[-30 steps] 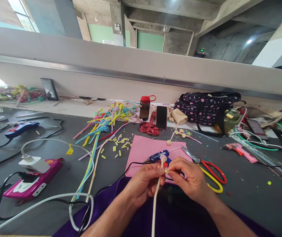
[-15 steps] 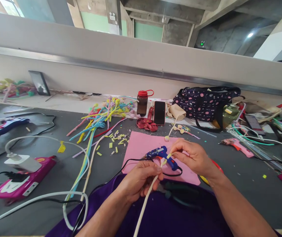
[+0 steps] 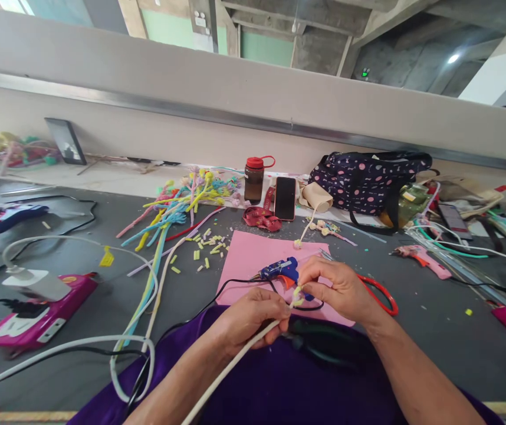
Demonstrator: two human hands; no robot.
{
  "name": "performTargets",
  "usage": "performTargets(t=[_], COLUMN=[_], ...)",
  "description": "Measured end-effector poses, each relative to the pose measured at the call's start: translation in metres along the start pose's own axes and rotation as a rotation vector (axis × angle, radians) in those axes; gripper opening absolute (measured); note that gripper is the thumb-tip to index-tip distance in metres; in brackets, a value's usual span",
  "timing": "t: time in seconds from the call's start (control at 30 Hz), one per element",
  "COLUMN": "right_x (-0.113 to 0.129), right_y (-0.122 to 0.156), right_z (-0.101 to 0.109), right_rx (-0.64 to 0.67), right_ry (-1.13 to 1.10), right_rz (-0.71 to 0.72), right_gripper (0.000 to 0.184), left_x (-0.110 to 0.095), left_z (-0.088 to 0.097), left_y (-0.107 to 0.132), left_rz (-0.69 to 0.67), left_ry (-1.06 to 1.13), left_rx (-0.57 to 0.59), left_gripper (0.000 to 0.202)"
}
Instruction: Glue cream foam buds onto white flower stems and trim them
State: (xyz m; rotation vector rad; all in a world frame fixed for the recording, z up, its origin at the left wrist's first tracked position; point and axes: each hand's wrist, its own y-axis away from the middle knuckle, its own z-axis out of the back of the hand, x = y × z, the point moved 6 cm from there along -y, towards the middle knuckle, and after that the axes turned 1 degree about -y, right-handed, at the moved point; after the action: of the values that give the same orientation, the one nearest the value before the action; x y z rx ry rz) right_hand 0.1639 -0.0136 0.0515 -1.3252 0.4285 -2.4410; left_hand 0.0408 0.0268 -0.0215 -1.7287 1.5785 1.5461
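Note:
My left hand is closed around a long cream chenille stem, near its upper end. A small flower-like tip of pale yellow and whitish bits sits at that end. The fingertips of my right hand are pinched together against the tip's upper edge, on a small yellow piece partly hidden by them. Just behind the hands a blue hot glue gun lies on a pink sheet. Short yellow cut pieces are scattered left of the sheet.
Colourful chenille stems are heaped at the back left. A bottle, a phone and a patterned bag stand along the partition. Red-handled scissors lie right of my hand. A pink power strip and cables occupy the left.
My right fingertips have come down with the yellow piece onto the flower-like tip. The stem's lower end has swung to the left. The scissors' red handle shows more now.

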Motion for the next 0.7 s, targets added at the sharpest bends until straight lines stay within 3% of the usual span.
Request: performTargets(t=[0.47, 0.7], right_x=[-0.004, 0.009], right_y=[0.001, 0.001], right_z=[-0.003, -0.003], right_rx=[0.003, -0.015], right_ry=[0.016, 0.099], right_rz=[-0.040, 0.077], right_gripper=[0.008, 0.006], left_x=[-0.001, -0.001], left_z=[0.005, 0.005], left_y=[0.003, 0.003], left_rz=[-0.043, -0.037], left_ry=[-0.114, -0.098], left_rx=[-0.078, -0.081], left_gripper=[0.018, 0.018])
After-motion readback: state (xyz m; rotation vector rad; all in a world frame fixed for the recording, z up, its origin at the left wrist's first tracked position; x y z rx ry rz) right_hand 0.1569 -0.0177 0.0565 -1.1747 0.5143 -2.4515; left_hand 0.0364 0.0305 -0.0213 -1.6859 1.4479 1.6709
